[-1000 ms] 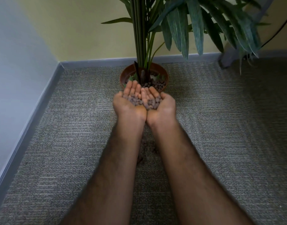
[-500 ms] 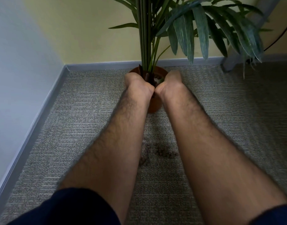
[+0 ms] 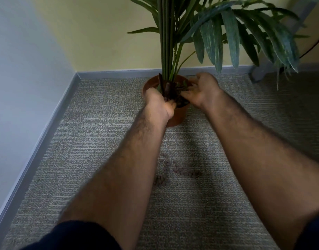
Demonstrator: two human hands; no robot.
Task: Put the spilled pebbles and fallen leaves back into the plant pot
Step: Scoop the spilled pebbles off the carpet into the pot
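Observation:
A terracotta plant pot [image 3: 180,117] with a tall green palm [image 3: 166,42] stands on the carpet near the back wall. Both my hands are over its mouth. My left hand [image 3: 159,104] is tipped forward at the near rim with its back to me, and its fingers are hidden inside the pot. My right hand [image 3: 202,90] hovers over the right side of the pot, fingers spread, nothing visible in it. A patch of small brown spilled pebbles [image 3: 175,171] lies on the carpet between my forearms. The pot's contents are mostly covered by my hands.
Grey skirting [image 3: 52,112] runs along the left wall and the back wall, meeting in a corner left of the pot. Long palm fronds [image 3: 232,38] hang over the right side. A dark cable [image 3: 315,45] and a grey furniture leg [image 3: 263,73] are at the far right.
My cupped hands carried pebbles up to the pot and tipped over it. They have since parted, the right hand opening to the right. The pebbles are no longer seen in my palms.

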